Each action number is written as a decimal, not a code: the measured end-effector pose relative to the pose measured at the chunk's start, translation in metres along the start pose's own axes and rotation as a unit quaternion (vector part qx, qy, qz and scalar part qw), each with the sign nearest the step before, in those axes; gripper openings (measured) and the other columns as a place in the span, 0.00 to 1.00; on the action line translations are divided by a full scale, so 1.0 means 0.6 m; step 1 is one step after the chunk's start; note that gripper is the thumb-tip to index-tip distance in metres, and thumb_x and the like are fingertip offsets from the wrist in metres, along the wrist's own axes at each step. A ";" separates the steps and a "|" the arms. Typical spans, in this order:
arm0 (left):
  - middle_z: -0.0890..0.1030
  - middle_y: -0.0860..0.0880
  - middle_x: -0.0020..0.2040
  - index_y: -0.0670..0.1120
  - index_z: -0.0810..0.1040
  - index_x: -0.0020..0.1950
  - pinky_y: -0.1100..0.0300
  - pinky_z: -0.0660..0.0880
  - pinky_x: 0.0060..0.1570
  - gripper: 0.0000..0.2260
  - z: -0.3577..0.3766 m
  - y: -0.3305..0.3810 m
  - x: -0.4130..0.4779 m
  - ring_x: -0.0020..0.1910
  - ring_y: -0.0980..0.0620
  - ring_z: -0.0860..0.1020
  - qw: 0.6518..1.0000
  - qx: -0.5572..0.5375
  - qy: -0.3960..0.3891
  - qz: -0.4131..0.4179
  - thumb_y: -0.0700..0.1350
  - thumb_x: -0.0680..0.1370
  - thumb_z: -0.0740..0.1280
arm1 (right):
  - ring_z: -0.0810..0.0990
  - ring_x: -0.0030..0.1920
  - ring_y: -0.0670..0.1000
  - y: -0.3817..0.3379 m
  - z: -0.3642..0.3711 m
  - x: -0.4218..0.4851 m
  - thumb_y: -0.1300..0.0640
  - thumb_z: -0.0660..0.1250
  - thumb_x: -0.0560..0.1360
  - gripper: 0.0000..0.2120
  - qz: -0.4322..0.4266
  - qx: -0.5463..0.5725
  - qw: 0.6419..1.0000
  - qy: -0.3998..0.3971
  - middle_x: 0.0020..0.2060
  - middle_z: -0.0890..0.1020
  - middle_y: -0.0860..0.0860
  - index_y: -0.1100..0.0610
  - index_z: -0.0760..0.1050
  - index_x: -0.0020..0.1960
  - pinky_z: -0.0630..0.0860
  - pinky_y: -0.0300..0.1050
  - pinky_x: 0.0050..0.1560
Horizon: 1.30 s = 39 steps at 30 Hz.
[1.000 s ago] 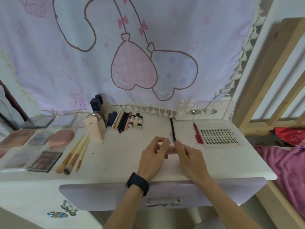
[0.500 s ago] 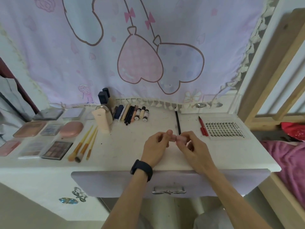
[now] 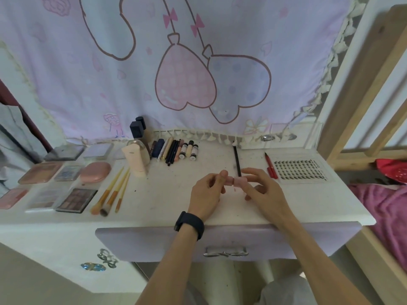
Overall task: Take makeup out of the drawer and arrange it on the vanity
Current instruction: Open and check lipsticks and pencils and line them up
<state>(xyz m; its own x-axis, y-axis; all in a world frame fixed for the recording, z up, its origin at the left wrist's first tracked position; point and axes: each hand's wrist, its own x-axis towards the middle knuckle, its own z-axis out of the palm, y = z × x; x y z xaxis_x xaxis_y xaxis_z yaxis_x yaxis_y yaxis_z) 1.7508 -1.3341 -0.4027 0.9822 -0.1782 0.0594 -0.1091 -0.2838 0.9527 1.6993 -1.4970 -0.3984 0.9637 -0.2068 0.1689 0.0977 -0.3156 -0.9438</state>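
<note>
A small pink makeup tube [image 3: 235,181] is held level just above the white vanity top [image 3: 167,194]. My left hand [image 3: 206,192], with a black wristband, pinches its left end, and my right hand [image 3: 263,190] grips its right end. The lilac drawer [image 3: 220,241] below the top is shut. A row of pencils and small tubes [image 3: 176,148] lies at the back, and a black pencil [image 3: 236,159] lies alone just beyond my hands.
Palettes [image 3: 76,200] and a pink compact [image 3: 95,171] cover the left side, with brushes [image 3: 112,192] and a cream tube [image 3: 136,159] beside them. A red pen [image 3: 270,166] and a lash tray [image 3: 299,170] lie at the right. A wooden bed frame [image 3: 361,84] stands further right.
Both hands have kept hold of the pink tube and lifted it slightly off the top; more of the tube now shows between my fingers.
</note>
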 end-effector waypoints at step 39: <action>0.85 0.55 0.48 0.50 0.82 0.56 0.70 0.73 0.34 0.09 -0.005 -0.004 -0.006 0.43 0.62 0.80 0.998 -0.040 -0.029 0.026 0.52 0.80 0.67 | 0.84 0.36 0.44 -0.048 -0.037 0.039 0.39 0.64 0.79 0.14 0.069 -0.134 0.979 -0.135 0.48 0.85 0.44 0.44 0.74 0.61 0.80 0.42 0.40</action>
<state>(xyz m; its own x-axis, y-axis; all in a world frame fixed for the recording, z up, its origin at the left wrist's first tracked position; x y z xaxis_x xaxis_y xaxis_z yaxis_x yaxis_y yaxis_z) 1.7478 -1.3298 -0.4043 0.9646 -0.2460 0.0946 -0.1453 -0.1968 0.9696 1.7132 -1.5135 -0.3610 0.9972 -0.0234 -0.0705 -0.0719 -0.5418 -0.8374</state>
